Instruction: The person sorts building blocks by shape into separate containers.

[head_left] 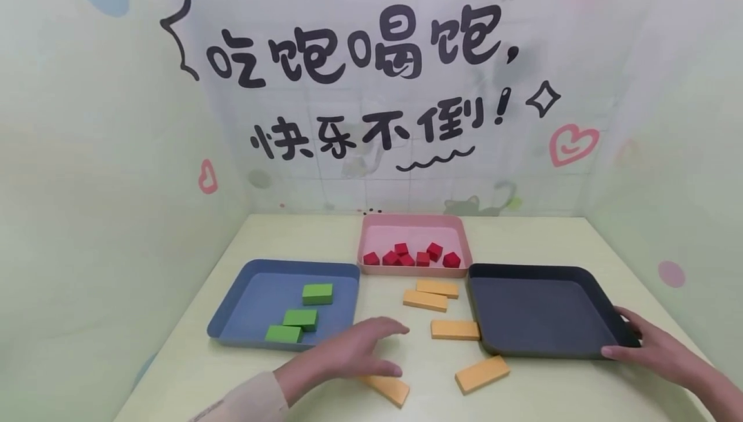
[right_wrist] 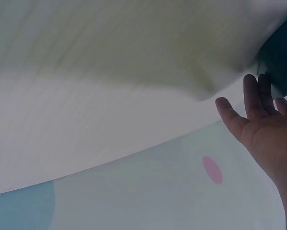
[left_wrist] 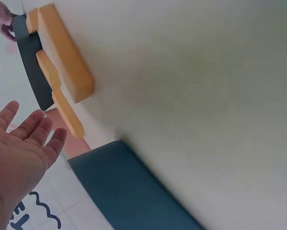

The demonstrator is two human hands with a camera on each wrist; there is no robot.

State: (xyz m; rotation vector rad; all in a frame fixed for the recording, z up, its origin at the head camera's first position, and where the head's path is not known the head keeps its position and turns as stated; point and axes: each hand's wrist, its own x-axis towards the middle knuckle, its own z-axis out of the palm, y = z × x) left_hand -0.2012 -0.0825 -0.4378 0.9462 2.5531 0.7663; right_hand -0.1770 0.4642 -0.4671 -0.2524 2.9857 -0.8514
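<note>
My left hand (head_left: 362, 348) hovers palm-inward with fingers and thumb spread, holding nothing. Just below it, an orange block (head_left: 390, 388) lies on the table, partly hidden by the hand. At the right, my right hand (head_left: 658, 348) holds the near right corner of the black tray (head_left: 531, 309), thumb at the front rim and fingers along the outer side. In the right wrist view, fingertips (right_wrist: 251, 84) touch the tray's dark wall (right_wrist: 280, 62); the thumb is hidden there. Several more orange blocks (head_left: 482, 375) lie left of the black tray, which has nothing in it.
A blue tray (head_left: 261, 299) at the left holds green blocks (head_left: 300, 319). At the back, a pink tray (head_left: 412, 231) contains several red cubes (head_left: 423, 259). Printed walls (head_left: 87, 183) enclose the pale table (head_left: 203, 383) at its back and sides.
</note>
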